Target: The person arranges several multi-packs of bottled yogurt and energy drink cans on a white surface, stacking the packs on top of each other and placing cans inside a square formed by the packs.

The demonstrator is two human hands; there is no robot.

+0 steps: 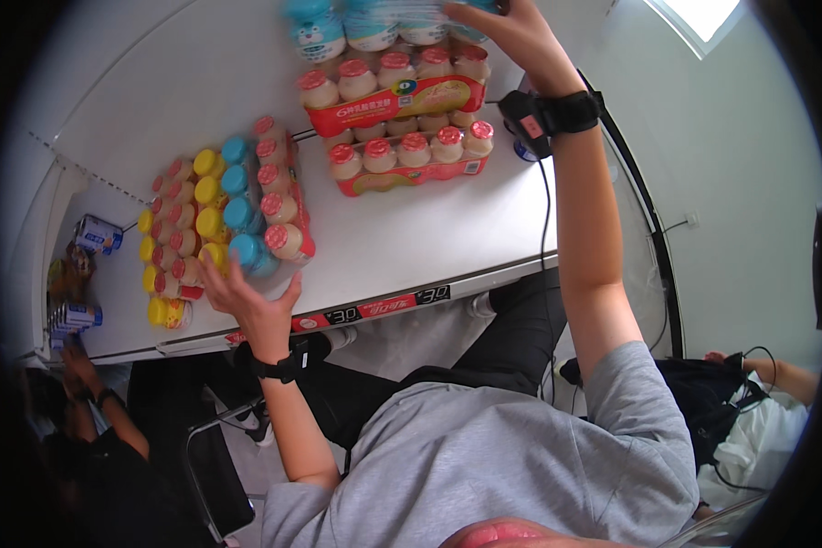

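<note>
At the upper edge, my right hand (520,34) grips the right end of a clear-wrapped pack of blue-capped bottles (370,27); some of its fingers are cut off by the frame. Below that pack are two stacked red-sleeved packs of yogurt drink bottles, an upper pack (394,92) and a lower pack (411,161). My left hand (253,298), its fingers spread, is at the front end of a row of yellow-capped bottles (209,194) and a row of blue-capped bottles (236,179). Whether its fingertips touch the caps is unclear.
A red-sleeved pack (281,188) stands beside the blue row on the white shelf (411,219). More small bottles (171,233) and blue cans (98,234) are farther left. Price tags line the shelf edge (387,305). Other people's arms (103,397) show at both sides. A cable hangs from my right wrist strap (568,113).
</note>
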